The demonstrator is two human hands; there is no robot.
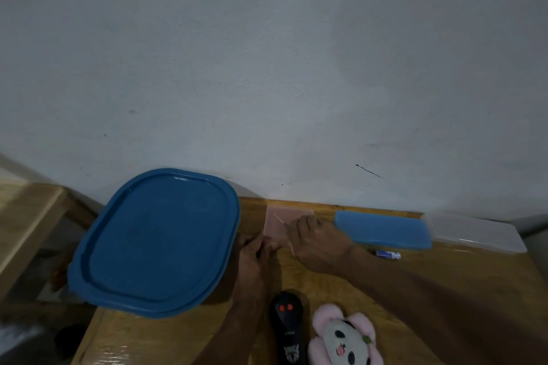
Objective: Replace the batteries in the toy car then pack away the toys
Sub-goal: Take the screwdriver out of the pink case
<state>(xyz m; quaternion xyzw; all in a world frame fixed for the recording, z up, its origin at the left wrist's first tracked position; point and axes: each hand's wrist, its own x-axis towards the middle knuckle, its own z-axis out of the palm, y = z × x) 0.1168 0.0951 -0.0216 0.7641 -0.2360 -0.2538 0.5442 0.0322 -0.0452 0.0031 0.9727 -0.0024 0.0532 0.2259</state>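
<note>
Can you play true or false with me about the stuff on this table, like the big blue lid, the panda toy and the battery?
1. The big blue lid is on the left side of the table. True.
2. The panda toy is up against the wall. False: it sits at the near edge, beside the black remote.
3. The battery lies on the table just in front of the small blue lid. True.
4. The right hand is holding the panda. False: it rests by the pink sheet, near the left hand.
5. The remote has two red dots. True.
</note>
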